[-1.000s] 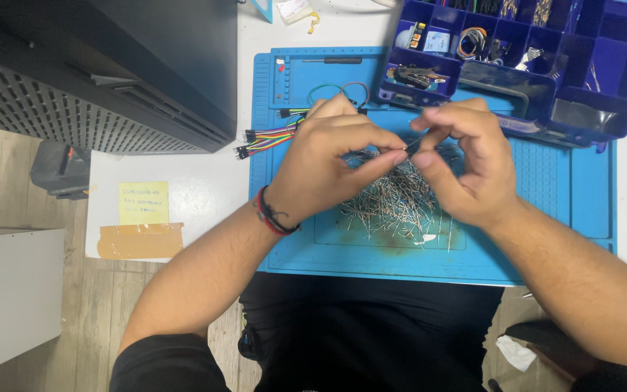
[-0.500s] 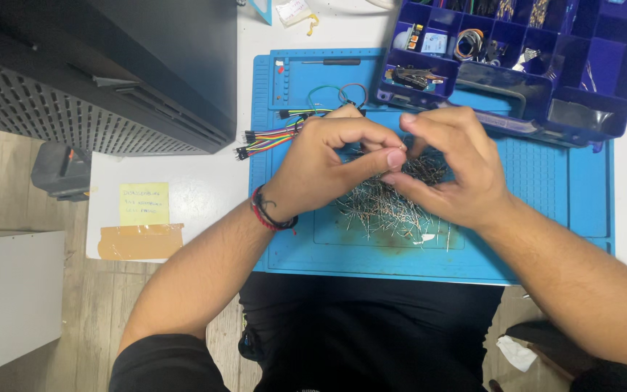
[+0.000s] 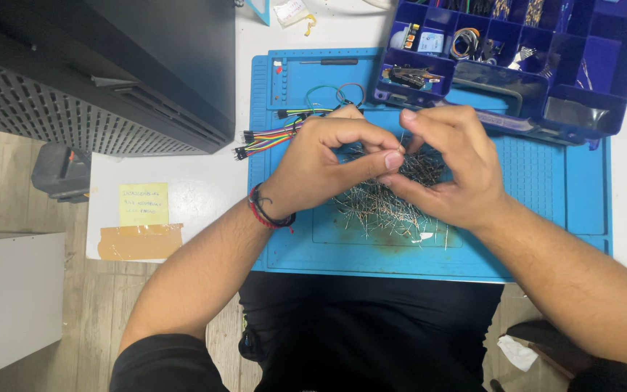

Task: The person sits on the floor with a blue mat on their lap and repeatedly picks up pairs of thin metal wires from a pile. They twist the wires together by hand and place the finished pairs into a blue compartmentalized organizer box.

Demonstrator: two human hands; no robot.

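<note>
Both hands meet over a blue work mat [image 3: 546, 196] on a white table. My left hand [image 3: 328, 163], with a red and black wristband, pinches a thin metal pin between thumb and forefinger. Fingertip to fingertip with it is my right hand [image 3: 448, 170], gripping the same small pin. Under the hands lies a loose pile of thin metal pins [image 3: 379, 207]. A bundle of coloured jumper wires [image 3: 270, 138] lies just left of my left hand.
A dark blue compartment box [image 3: 546, 58] with small parts sits at the mat's back right. A large black case [image 3: 96, 65] stands at the left. A yellow sticky note [image 3: 143, 203] and brown tape [image 3: 139, 242] lie on the table's left end. A small screwdriver [image 3: 332, 62] rests on the mat's top.
The two hands have drawn closer together and lowered slightly toward the pin pile, with the fingertips now touching over it.
</note>
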